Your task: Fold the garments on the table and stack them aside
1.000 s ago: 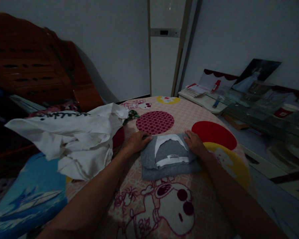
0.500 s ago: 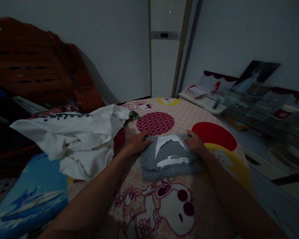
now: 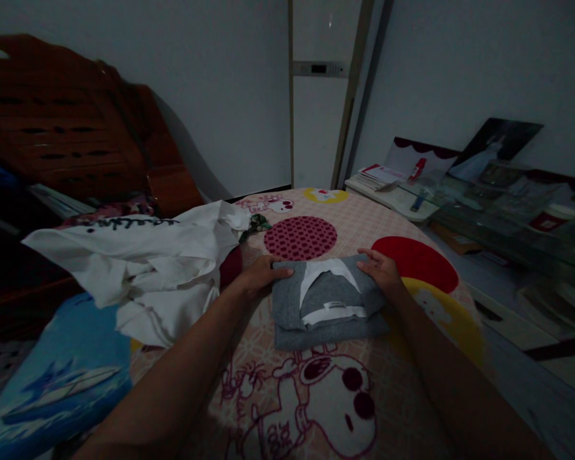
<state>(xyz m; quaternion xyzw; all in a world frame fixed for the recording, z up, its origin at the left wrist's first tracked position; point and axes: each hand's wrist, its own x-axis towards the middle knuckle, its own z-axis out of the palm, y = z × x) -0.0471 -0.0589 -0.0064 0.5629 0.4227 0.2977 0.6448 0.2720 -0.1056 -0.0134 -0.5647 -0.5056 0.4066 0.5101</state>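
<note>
A grey shirt (image 3: 330, 291) with a white neckband and a small collar label lies folded into a compact bundle on the patterned tablecloth (image 3: 278, 332). At its far left corner, my left hand (image 3: 261, 275) grips the edge, thumb on top and fingers mostly hidden behind the cloth. My right hand (image 3: 382, 271) rests at the far right corner with thumb and forefinger apart, the thumb side touching the fabric. To the left, a crumpled white garment (image 3: 172, 268) with dark lettering lies partly over the table's edge.
A blue printed cloth or cover (image 3: 67, 383) lies at the lower left, near a wooden chair back (image 3: 67, 128). On the right, a glass shelf (image 3: 498, 211) holds cups and clutter beside papers (image 3: 381, 176). A tall white cabinet-like unit (image 3: 319, 121) stands behind the table.
My right hand's fingers have loosened and spread at the shirt's far right corner. The left hand has stayed nearly in place, and the view has shifted slightly.
</note>
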